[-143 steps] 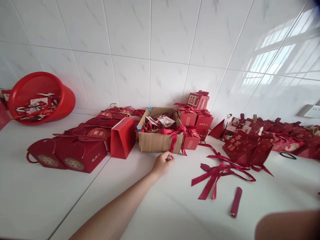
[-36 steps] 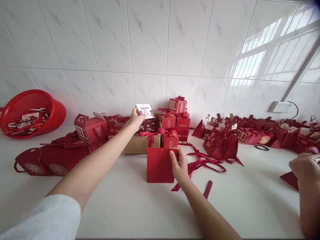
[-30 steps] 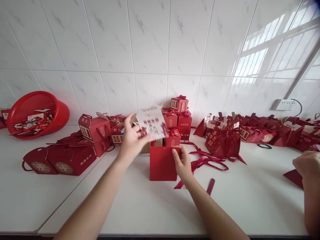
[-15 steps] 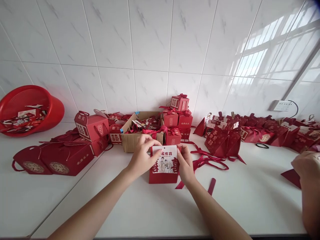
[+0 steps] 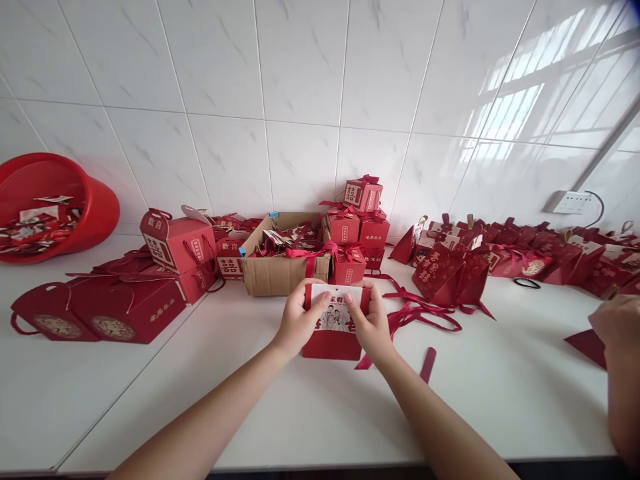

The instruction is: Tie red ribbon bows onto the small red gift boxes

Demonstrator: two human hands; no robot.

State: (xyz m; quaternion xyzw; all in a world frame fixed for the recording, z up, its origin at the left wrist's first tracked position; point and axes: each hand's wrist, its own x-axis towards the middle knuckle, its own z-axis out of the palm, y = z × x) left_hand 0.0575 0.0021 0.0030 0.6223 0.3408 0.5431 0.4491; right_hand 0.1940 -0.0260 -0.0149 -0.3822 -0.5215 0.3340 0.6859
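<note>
Between my hands stands a red gift box (image 5: 332,347) with a white printed card (image 5: 334,319) on its front, showing a drawn couple and red characters. My left hand (image 5: 300,320) grips its upper left side, thumb pressed on the card. On the upper right side, my right hand (image 5: 369,323) does the same, its thumb also on the card. The fingers behind the box are partly hidden. Red ribbons (image 5: 425,317) lie on the table just right of my right hand.
Behind the box are an open cardboard carton (image 5: 285,277) and stacked red boxes (image 5: 345,230). More red boxes (image 5: 125,307) stand left, beside a tipped red tub (image 5: 103,207). Triangular boxes (image 5: 440,273) fill the back right. Another person's hand (image 5: 620,327) holds a dark red piece at the right edge.
My left hand has moved from the card's top edge down to the box's left side. Both thumbs now press on the card's face. The view has shifted slightly.
</note>
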